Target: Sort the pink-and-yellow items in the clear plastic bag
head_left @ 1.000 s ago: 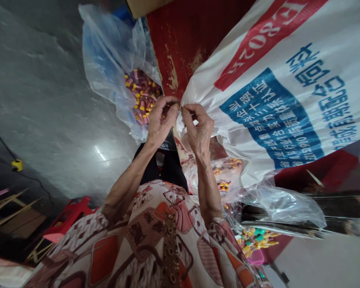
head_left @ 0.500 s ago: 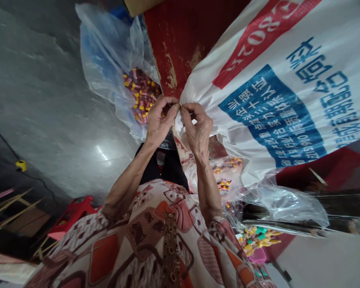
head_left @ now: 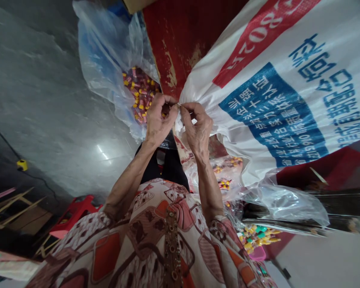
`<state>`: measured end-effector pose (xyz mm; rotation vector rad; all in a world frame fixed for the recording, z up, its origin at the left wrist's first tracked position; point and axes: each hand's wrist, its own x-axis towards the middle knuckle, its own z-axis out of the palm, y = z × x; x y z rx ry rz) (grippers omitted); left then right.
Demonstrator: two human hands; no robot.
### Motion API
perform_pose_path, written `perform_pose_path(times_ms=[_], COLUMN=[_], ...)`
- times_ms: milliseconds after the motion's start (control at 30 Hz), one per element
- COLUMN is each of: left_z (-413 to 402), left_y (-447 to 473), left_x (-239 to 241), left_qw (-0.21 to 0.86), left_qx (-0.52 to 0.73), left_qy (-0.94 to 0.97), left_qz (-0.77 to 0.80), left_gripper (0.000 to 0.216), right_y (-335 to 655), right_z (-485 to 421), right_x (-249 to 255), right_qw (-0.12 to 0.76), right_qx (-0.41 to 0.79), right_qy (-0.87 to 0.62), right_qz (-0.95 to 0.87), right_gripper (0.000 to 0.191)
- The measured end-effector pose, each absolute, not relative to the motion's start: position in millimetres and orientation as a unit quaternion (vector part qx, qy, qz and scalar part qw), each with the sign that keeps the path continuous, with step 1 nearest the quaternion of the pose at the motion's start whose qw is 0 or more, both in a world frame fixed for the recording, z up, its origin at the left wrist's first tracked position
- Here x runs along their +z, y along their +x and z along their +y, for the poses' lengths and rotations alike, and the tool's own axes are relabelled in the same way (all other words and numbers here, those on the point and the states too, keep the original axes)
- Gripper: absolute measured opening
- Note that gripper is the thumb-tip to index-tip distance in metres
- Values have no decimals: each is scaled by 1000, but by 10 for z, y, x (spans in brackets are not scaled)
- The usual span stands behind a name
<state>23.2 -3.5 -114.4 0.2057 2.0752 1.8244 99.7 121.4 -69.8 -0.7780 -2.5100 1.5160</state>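
A large white woven sack (head_left: 285, 44) with red and blue printing lies at the right, its gathered neck running down to my fingertips. At that neck my left hand (head_left: 159, 120) is closed in a pinch, thumb against forefinger. Facing it, my right hand (head_left: 197, 127) pinches too, its fingertips almost touching the left ones. A tiny pale bit shows between the fingertips, too small to name. White sack material hangs below and between both hands. Just left of my left hand, a clear plastic bag (head_left: 103, 68) holds many small pink pieces with yellow ends (head_left: 142, 94).
A worn red tabletop (head_left: 180, 36) lies under the sack. Clear plastic bags (head_left: 288, 206) and yellow-and-green pieces (head_left: 259, 236) are at the lower right. A red plastic stool (head_left: 75, 216) stands lower left on the grey floor (head_left: 48, 80), near a cord with a yellow block (head_left: 22, 165).
My hands stay pinched at the sack's neck, with only a very slight shift of the left fingers. The view has tilted a little.
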Motion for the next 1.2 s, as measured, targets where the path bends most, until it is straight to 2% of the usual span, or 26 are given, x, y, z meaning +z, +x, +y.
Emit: perform_pose_path(times_ms=[167, 500, 667, 867, 1200], left_z=[-79, -58, -82, -132, -68], left_y=[161, 202, 187, 89, 208], left_x=[-1063, -937, -950, -817, -944], left_qw=[191, 187, 176, 185, 193], left_qx=[615, 574, 621, 606, 627], left_qy=[111, 109, 124, 173, 124], left_qz=[757, 790, 753, 754, 745], left_gripper=[30, 22, 20, 10, 13], right_y=[992, 996, 994, 979, 1000], right_z=[1205, 1257, 1279, 1265, 1228], right_x=[-683, -632, -590, -587, -691], right_qw=[70, 36, 31, 22, 35], right_qx=[521, 511, 473, 430, 492], right_qy=[-253, -235, -210, -217, -294], right_qz=[-812, -826, -855, -876, -818], right_gripper=[26, 24, 27, 35, 39])
